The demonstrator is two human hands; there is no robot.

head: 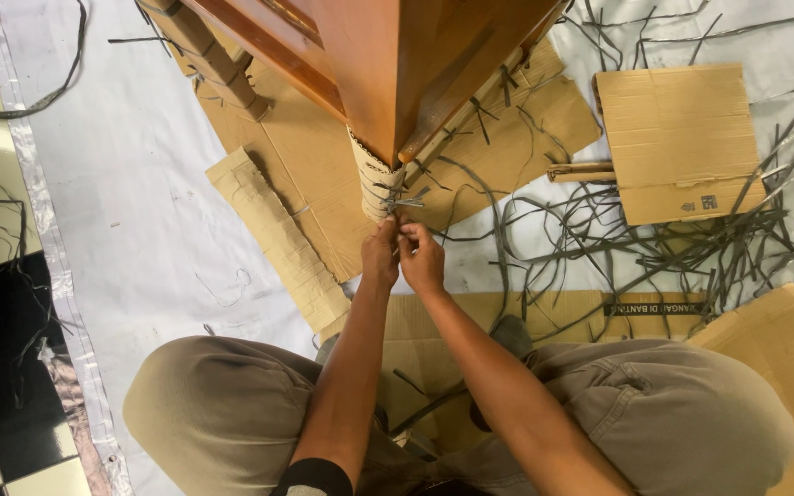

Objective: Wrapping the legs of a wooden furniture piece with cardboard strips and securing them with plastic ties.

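Two hands meet at the foot of one corrugated-cardboard-wrapped wooden furniture leg (377, 184): the left hand (380, 257) and right hand (422, 262) are both closed, fingertips pinching the ends of a grey plastic strap (403, 200) tied round the wrapping. One square brown cardboard sheet (677, 138) lies at the upper right, a small dark printed mark near its lower edge. Many loose grey strap offcuts (654, 243) litter the white floor sheet (140, 202).

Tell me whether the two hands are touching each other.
Touching. The head view shows the left hand and right hand pressed together at the fingers, just below the cardboard-wrapped furniture leg.
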